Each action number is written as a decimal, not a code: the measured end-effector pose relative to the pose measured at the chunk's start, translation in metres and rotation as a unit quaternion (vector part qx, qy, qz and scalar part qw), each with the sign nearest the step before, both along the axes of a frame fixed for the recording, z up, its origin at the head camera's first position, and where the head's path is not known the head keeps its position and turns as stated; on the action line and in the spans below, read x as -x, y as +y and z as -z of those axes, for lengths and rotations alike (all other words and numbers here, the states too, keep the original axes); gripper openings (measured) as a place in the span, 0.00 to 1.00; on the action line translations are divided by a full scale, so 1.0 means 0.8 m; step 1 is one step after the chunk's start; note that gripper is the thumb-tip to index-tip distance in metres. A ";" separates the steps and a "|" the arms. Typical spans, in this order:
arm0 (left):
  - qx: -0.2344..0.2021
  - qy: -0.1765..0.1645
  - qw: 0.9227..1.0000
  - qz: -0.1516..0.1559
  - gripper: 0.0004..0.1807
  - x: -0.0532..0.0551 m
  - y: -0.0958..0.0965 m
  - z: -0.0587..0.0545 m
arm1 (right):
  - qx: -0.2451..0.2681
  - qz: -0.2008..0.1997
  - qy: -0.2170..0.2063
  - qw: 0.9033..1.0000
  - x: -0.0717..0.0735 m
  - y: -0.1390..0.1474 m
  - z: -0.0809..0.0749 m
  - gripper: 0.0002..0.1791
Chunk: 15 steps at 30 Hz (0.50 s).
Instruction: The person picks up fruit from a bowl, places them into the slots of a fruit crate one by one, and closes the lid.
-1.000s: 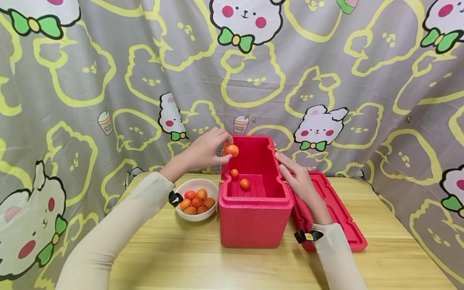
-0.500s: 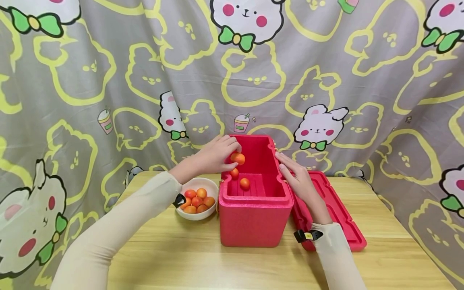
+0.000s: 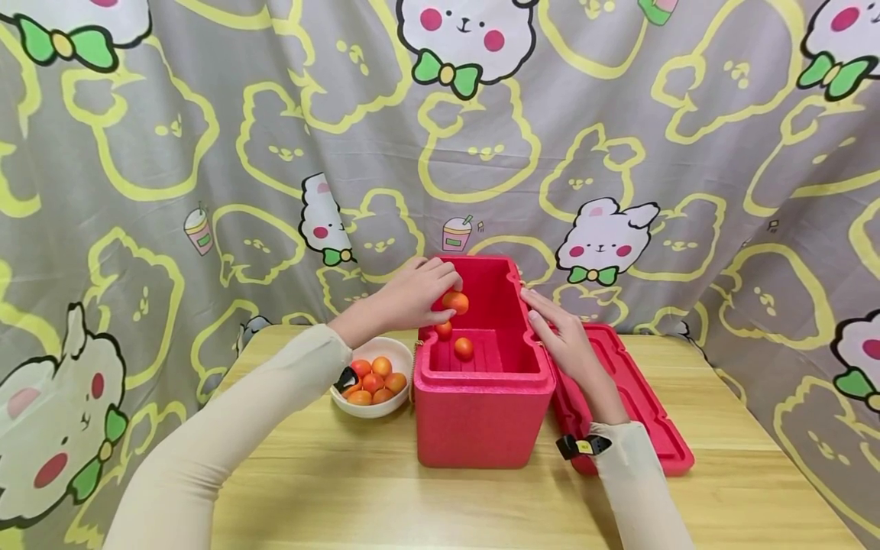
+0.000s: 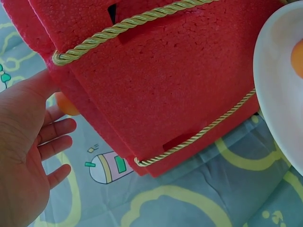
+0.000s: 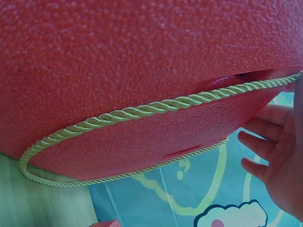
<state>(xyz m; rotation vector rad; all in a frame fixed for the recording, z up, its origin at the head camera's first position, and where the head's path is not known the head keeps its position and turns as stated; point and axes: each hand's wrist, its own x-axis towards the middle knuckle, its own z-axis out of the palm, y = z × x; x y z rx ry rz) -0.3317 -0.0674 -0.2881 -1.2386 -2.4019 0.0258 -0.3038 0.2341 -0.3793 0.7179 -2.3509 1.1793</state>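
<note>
My left hand (image 3: 415,296) pinches a small, round orange-red fruit (image 3: 456,302) between thumb and fingers, over the left side of a red foam box (image 3: 474,428). Two similar fruits lie on the box floor: one near the middle (image 3: 464,349), the other partly hidden below my left hand. In the left wrist view, the held fruit (image 4: 67,104) peeks out past the box edge, mostly hidden. My right hand (image 3: 564,336) rests with extended fingers on the box's right rim. The right wrist view shows its fingers (image 5: 258,144) beside the outer wall.
Left of the box stands a white bowl (image 3: 371,411) with several orange-red fruits. A red lid (image 3: 663,431) lies on the wooden table (image 3: 330,489) to the right. Gold rope (image 5: 142,109) loops along the box sides. A patterned curtain (image 3: 385,168) hangs behind.
My left hand has moved right and slightly down with the fruit, from the box's left rim to over its inside. My right hand has stayed on the rim.
</note>
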 end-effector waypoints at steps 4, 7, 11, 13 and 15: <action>-0.001 -0.004 1.000 -0.004 0.17 0.000 0.002 0.002 | 0.000 -0.002 -0.004 1.000 0.000 0.000 0.001 0.27; -0.004 -0.010 1.000 -0.006 0.17 0.001 0.003 0.003 | -0.002 -0.002 -0.003 1.000 0.000 0.000 0.001 0.27; -0.005 -0.015 1.000 -0.008 0.17 0.002 0.004 0.003 | -0.002 0.001 0.000 1.000 0.000 0.000 0.001 0.27; -0.006 -0.017 1.000 -0.008 0.18 0.003 0.004 0.003 | -0.002 0.002 0.001 1.000 0.000 0.000 0.001 0.27; -0.008 -0.022 1.000 -0.009 0.19 0.003 0.003 0.003 | -0.001 0.002 0.000 1.000 0.000 -0.001 0.001 0.27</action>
